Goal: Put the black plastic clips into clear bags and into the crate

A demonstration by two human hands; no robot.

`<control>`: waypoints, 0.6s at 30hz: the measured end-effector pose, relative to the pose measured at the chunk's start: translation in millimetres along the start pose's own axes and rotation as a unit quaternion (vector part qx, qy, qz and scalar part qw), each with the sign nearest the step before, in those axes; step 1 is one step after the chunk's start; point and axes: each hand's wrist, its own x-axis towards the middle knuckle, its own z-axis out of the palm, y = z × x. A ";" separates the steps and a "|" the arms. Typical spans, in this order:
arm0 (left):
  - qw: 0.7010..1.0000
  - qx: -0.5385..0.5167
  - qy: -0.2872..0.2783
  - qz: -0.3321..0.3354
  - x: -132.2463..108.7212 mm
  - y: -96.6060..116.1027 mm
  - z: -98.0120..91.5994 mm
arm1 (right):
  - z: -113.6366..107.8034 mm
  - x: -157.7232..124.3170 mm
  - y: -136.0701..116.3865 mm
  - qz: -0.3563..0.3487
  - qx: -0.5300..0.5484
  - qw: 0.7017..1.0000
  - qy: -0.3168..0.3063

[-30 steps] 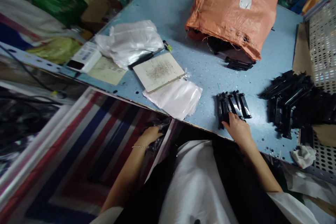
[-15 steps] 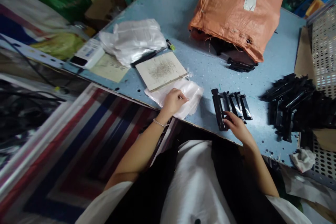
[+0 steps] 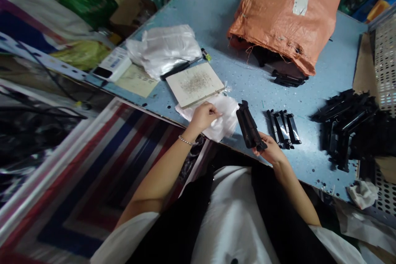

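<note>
My left hand (image 3: 204,116) is closed in a pinch at the edge of a thin clear plastic bag (image 3: 227,109), which lies on a small stack at the table's front edge. In my right hand (image 3: 269,148) is a long black plastic part (image 3: 249,126), gripped by its near end and tilted just right of the bag. Its exact kind cannot be told. Beside it, several similar black parts (image 3: 283,128) lie in a row on the blue table (image 3: 247,82). A pale square board (image 3: 195,84) rests on the far edge of the bag stack.
An orange woven sack (image 3: 287,16) lies at the back, with black parts at its mouth. A heap of black parts (image 3: 346,123) is on the right by a perforated basket (image 3: 383,57). More plastic bags (image 3: 168,47) and a white box (image 3: 114,64) lie at the left.
My right hand has lifted the black part from beside the row and brought it left, close to the bag. My left hand keeps its pinch at the bag. The view has shifted slightly.
</note>
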 end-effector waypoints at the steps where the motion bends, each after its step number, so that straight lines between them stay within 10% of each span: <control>1: 0.999 -0.038 -0.003 -0.025 2.4 -1.4 -3.5 | -2.2 -1.6 1.7 0.005 0.002 1.000 0.006; 8: 0.985 -0.141 0.010 -0.095 1.1 -1.0 -1.8 | 4.2 6.9 16.7 0.056 0.101 0.991 -0.067; 18: 0.971 0.180 0.004 0.156 -24.9 6.9 -22.2 | 21.2 44.2 36.8 0.117 0.246 0.949 -0.159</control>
